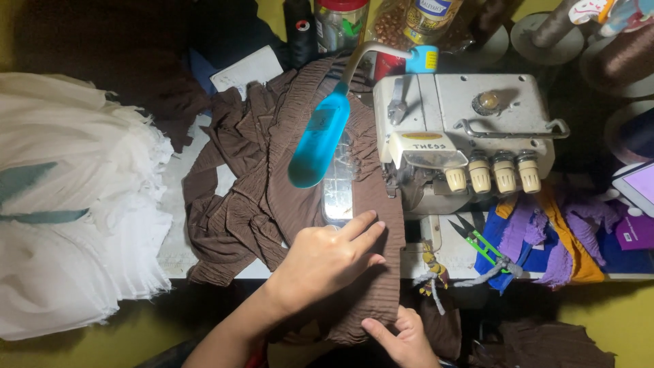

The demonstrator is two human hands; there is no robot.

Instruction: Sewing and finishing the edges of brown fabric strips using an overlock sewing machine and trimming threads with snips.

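My left hand (327, 259) lies flat, fingers together, on a strip of brown pleated fabric (272, 204) in front of the sewing machine (463, 143). The fabric runs under a blue lamp head (319, 136) and past the machine's shiny plate (338, 194). My right hand (402, 337) pinches the near edge of the same brown fabric at the table's front. The rest of the brown cloth is bunched to the left of the machine.
A heap of white fabric (68, 204) fills the left. Green-handled snips (480, 242) and purple, blue and orange scraps (552, 238) lie right of the machine. Jars (340, 24) and thread cones (613, 48) stand at the back. A phone (637, 184) sits far right.
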